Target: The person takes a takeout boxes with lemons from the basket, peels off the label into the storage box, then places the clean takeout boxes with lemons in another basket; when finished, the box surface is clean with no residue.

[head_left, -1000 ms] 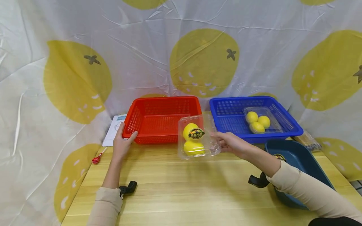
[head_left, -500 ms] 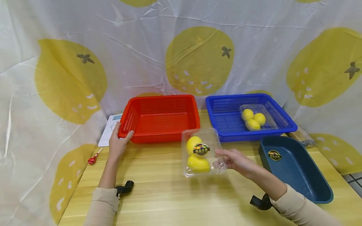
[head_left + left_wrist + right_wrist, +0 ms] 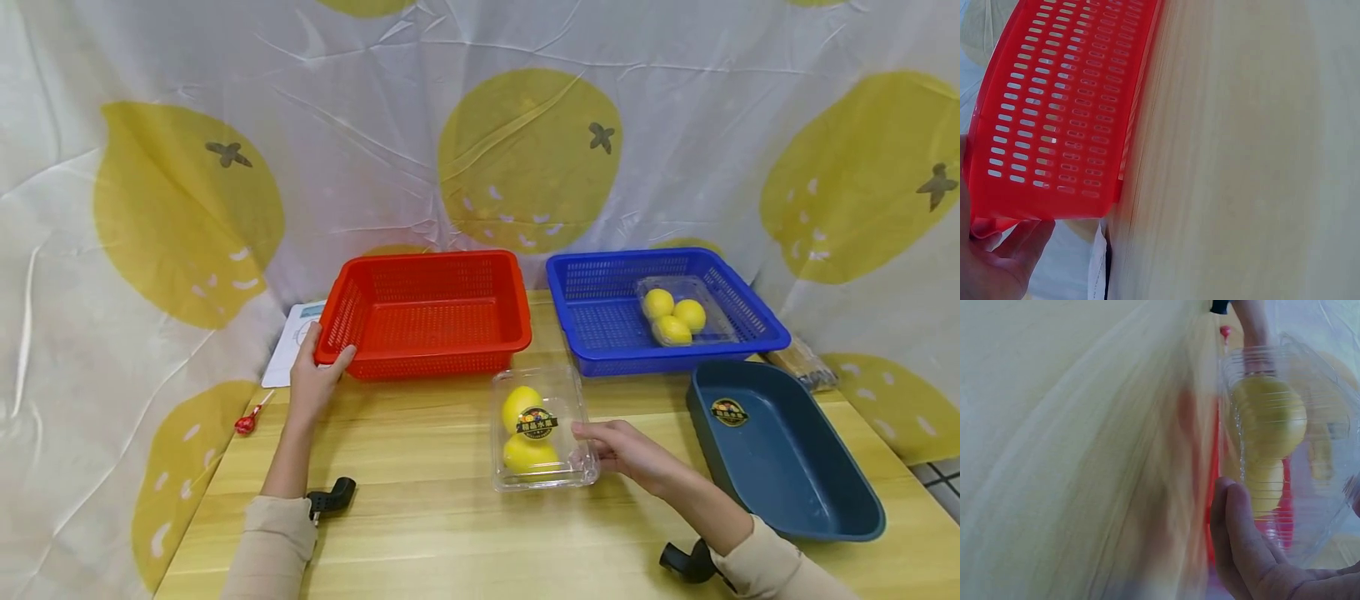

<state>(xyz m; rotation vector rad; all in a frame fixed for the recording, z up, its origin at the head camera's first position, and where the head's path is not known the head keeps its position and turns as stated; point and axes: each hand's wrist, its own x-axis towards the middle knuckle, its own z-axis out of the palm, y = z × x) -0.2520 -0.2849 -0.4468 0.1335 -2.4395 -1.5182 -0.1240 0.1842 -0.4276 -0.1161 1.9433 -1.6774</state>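
Observation:
My right hand grips a clear plastic box by its right side, thumb on top and fingers beneath. Two yellow lemons lie inside, partly covered by a round dark label on the lid. The right wrist view shows the fingers against the ribbed wall of the box, close above the table. My left hand holds the near left corner of a red perforated basket, thumb in front. In the left wrist view its fingers curl under the rim.
A blue basket holds another clear box with three lemons. The dark teal tray stands at the right, with a label inside. A red lollipop and white paper lie at the left. A lemon-print curtain hangs behind.
My right hand has brought the lemon box back from the red basket's front corner and lowered it toward the table, nearer to me. The left hand stays on the basket. The head view has shifted slightly.

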